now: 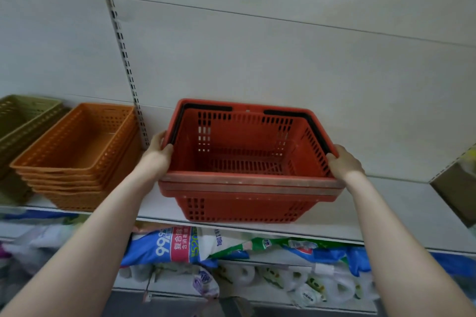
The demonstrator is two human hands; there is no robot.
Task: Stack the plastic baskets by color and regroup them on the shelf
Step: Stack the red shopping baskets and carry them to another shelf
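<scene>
A stack of red shopping baskets (247, 162) with black folded handles sits at the middle of the white shelf (386, 211), nested one inside another. My left hand (158, 149) grips the stack's left rim and my right hand (346, 162) grips its right rim. To the left stands a nested stack of orange baskets (77, 152). Further left, at the frame's edge, is a stack of olive green baskets (23, 121).
A slotted metal upright (123, 54) runs up the white back panel between the orange and red stacks. A cardboard box (456, 188) sits on the shelf at the far right. The shelf below holds bagged goods and toilet paper packs (257, 273).
</scene>
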